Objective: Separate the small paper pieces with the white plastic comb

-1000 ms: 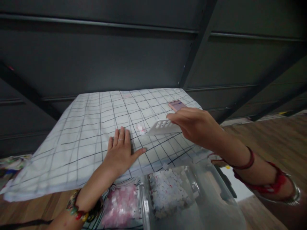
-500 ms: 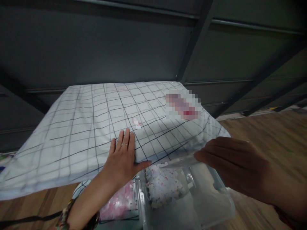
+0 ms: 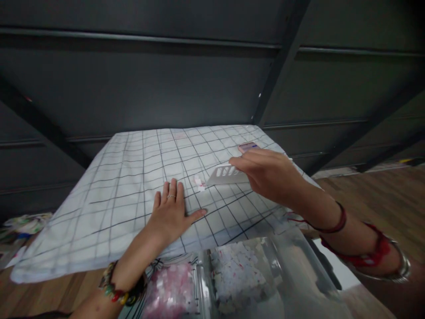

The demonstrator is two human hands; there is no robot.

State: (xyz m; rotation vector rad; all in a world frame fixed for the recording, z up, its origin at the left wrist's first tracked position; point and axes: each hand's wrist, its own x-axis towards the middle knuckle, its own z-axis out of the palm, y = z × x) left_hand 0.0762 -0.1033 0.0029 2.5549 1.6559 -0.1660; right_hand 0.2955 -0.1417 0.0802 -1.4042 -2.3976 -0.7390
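My left hand (image 3: 169, 217) lies flat on the white checked cloth (image 3: 133, 168), fingers stretched and thumb out. My right hand (image 3: 268, 173) is closed on a thin white flat piece with slots (image 3: 227, 174), perhaps plastic; its lower edge is down at the cloth. Just left of that edge lie small white and pink scraps (image 3: 199, 183). Behind my right hand a phone (image 3: 248, 147) shows in part on the cloth. Nearer me stands a clear plastic box (image 3: 312, 266), with many small white pieces (image 3: 235, 270) in its left part.
Pink shiny packets or pieces (image 3: 171, 288) are heaped left of the clear box. A dark panelled wall (image 3: 159, 84) rises behind the cloth-covered surface. Wooden floor (image 3: 381, 190) shows at the right. Crumpled items (image 3: 28, 223) lie low at the far left.
My right hand has moved from above the box up and left over the cloth, where the white slotted piece now shows clearly. My left hand stays flat. The view has shifted slightly.
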